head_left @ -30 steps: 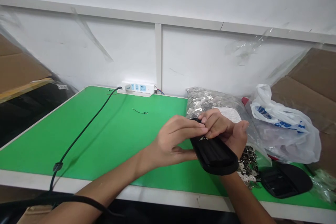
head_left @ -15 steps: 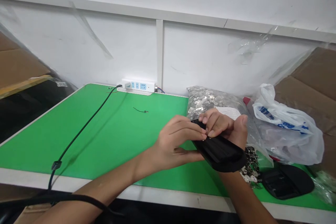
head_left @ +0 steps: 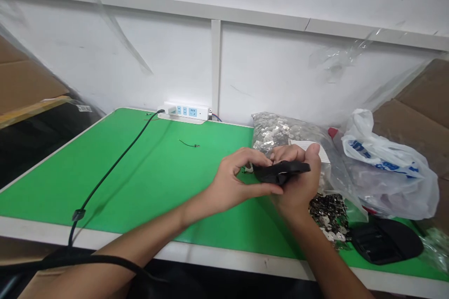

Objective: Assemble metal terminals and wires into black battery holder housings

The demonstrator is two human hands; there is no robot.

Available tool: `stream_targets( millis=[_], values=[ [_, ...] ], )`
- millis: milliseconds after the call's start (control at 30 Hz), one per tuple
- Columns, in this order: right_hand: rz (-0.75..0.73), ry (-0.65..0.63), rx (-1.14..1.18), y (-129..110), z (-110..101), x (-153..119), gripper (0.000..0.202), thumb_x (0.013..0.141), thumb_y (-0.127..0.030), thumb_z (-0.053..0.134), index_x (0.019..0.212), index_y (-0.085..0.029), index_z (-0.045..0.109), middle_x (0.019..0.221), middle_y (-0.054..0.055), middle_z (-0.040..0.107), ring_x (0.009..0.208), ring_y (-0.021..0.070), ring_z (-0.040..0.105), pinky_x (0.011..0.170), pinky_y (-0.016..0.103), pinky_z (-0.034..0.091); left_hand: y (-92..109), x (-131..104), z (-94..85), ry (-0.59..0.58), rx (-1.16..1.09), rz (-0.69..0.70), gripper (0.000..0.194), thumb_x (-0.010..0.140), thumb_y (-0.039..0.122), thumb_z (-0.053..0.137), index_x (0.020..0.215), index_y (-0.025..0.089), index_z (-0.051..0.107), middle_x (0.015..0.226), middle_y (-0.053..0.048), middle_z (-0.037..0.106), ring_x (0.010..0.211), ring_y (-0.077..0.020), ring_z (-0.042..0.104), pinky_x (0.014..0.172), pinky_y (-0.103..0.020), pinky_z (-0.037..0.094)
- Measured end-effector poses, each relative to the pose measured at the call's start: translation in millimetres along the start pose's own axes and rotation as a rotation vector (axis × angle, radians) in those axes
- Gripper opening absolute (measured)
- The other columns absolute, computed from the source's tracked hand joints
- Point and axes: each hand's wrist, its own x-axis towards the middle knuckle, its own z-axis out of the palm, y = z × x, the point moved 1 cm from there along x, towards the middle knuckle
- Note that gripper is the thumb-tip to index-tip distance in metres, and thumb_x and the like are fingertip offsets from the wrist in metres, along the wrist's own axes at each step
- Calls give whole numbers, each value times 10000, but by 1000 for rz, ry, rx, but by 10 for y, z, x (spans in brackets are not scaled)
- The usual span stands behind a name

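gripping black piece (head_left: 268, 174): left fingers (head_left: 253, 155), right fingers (head_left: 291, 152); clear bag (head_left: 319, 136) holding silvery discs (head_left: 269, 134)

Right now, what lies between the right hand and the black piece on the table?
The head view shows small metal pieces and some clear plastic between the right hand and that black piece.

Room over tabletop (head_left: 157, 173) — cable (head_left: 78, 215) left, bags (head_left: 396, 189) right
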Motion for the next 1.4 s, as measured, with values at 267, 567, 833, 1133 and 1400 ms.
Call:
stream_targets(
  millis=[267, 567, 833, 1133, 1400],
  values=[
    [-152, -6, -66, -132, 21, -14, 699, 1086, -604, 401, 516, -232, 561, 515, -10, 475, 555, 152, 474, 615, 345, 369, 53, 51, -59, -92, 69, 113, 423, 773, 372, 947, 1119, 195, 779, 980, -80, 819, 918, -183, 762, 838, -310, 633],
    [-100, 1, -53, -147, 24, -38, 709, 1054, -643, 425, 485, -244, 562, 483, -10, 468, 498, 154, 445, 560, 349, 330, 46, -17, -2, -26, -10, 18, 392, 756, 404, 957, 1033, 184, 787, 921, -79, 802, 847, -179, 763, 778, -291, 635],
    [-113, 17, -65, -136, 14, -18, 712, 1059, -640, 419, 490, -232, 548, 485, -8, 473, 516, 141, 466, 585, 340, 363, 62, -6, 23, -7, -2, 13, 401, 749, 372, 964, 1050, 197, 765, 968, -61, 796, 891, -162, 755, 811, -273, 621],
    [-22, -39, -156, -35, -35, 68, 736, 1027, -726, 417, 499, -226, 530, 510, -11, 501, 525, 137, 481, 556, 324, 371, 29, 59, -60, -11, 168, 116, 417, 711, 397, 980, 970, 182, 735, 914, -42, 790, 847, -163, 723, 780, -294, 588],
    [267, -98, -397, 76, -180, 398, 729, 912, -891, 404, 843, -210, 654, 530, -42, 538, 496, 149, 489, 515, 302, 395, -77, 39, -8, -110, 109, -500, 457, 765, 563, 903, 934, 169, 747, 829, -21, 735, 743, -170, 639, 657, -278, 489]
  ],
)
